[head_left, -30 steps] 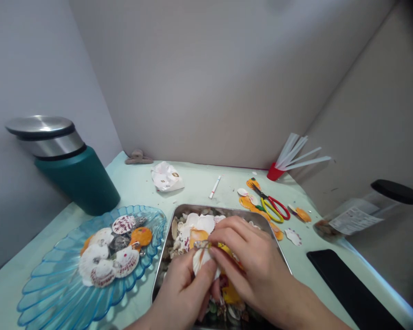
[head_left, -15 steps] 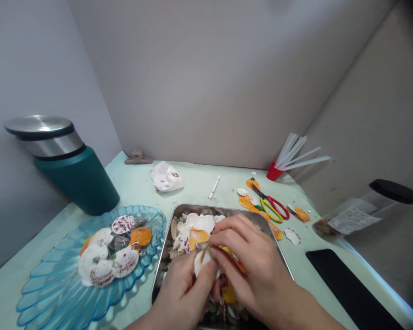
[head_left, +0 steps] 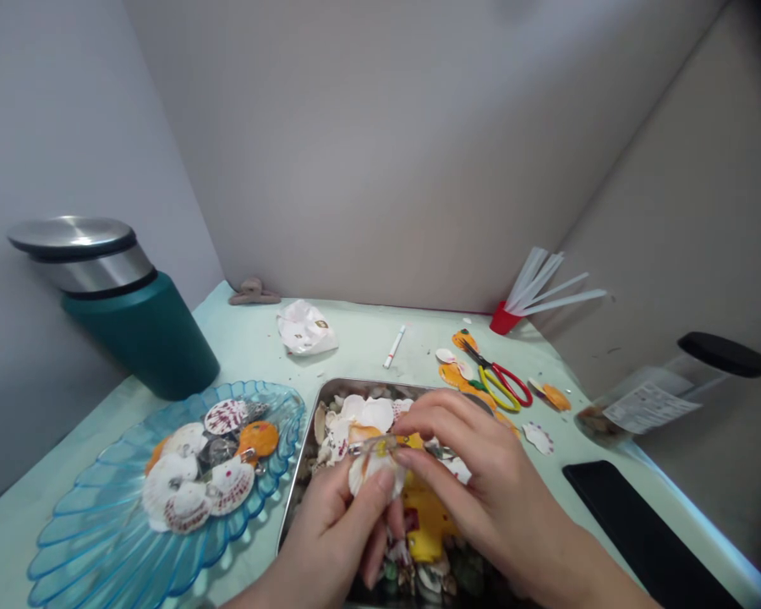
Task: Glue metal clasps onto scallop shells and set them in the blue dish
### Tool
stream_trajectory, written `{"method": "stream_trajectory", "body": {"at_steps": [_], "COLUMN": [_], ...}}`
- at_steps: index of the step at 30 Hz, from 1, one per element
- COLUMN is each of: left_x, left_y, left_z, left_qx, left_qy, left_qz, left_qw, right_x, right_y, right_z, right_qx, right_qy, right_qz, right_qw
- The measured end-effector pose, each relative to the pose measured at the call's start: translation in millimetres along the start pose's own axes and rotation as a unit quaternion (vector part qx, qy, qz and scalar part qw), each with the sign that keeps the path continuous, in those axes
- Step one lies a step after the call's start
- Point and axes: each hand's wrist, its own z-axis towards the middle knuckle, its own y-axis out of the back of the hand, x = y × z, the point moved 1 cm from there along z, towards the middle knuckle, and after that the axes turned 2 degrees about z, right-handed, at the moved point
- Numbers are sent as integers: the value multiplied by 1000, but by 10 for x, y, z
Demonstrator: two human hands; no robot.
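Observation:
Over a metal tray (head_left: 304, 482) of shells, my left hand (head_left: 336, 524) pinches a white shell (head_left: 373, 475) between thumb and fingers. My right hand (head_left: 475, 474) has its thumb and fingertips pressed together at the shell's upper right edge, on a small clear piece (head_left: 381, 447) with a yellowish tint. What exactly the right fingertips grip is too small to tell. Beneath the hands, a yellow object (head_left: 428, 516) lies in the tray among white and orange shells.
A blue shell-shaped dish (head_left: 101, 516) holding shells and a green bottle (head_left: 145, 338) stand at left. Scissors (head_left: 498, 376), orange shells (head_left: 555, 397), a red cup (head_left: 505, 319) of glue sticks, a clear jar (head_left: 653, 397) and a black phone (head_left: 640, 533) are at right.
My right hand has shifted slightly right, and its fingers have loosened from over the shell. The shell has tilted and more of it and of the yellow object shows.

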Motion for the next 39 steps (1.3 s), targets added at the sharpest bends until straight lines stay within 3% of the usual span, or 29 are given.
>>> {"method": "stream_trajectory", "body": {"at_steps": [12, 19, 21, 23, 26, 29, 33, 39], "left_x": [1, -91, -93, -74, -54, -63, -54, -22], "left_y": [36, 17, 4, 0, 3, 2, 13, 44], "left_z": [17, -23, -28, -29, -38, -53, -60, -52], "left_qx": [146, 166, 143, 79, -63, -160, -183, -190], "left_qy": [8, -1, -9, -18, -35, -78, -153, -210], "left_qz": [-80, -117, -133, -97, 39, 168, 270, 372], "left_qw": [986, 979, 981, 992, 997, 970, 933, 884], "right_x": [-63, -52, -63, -76, -88, -83, -70, -74], "right_y": [87, 162, 163, 165, 174, 169, 117, 46], "right_z": [63, 60, 57, 59, 68, 80, 82, 52], "right_qx": [31, 67, 67, 54, 46, 84, 147, 154], "right_qy": [-52, -72, -73, -83, -121, -153, -154, -174], "right_qz": [68, 135, 138, 120, 83, 60, 58, 94], "right_qw": [996, 986, 985, 988, 988, 983, 975, 968]}}
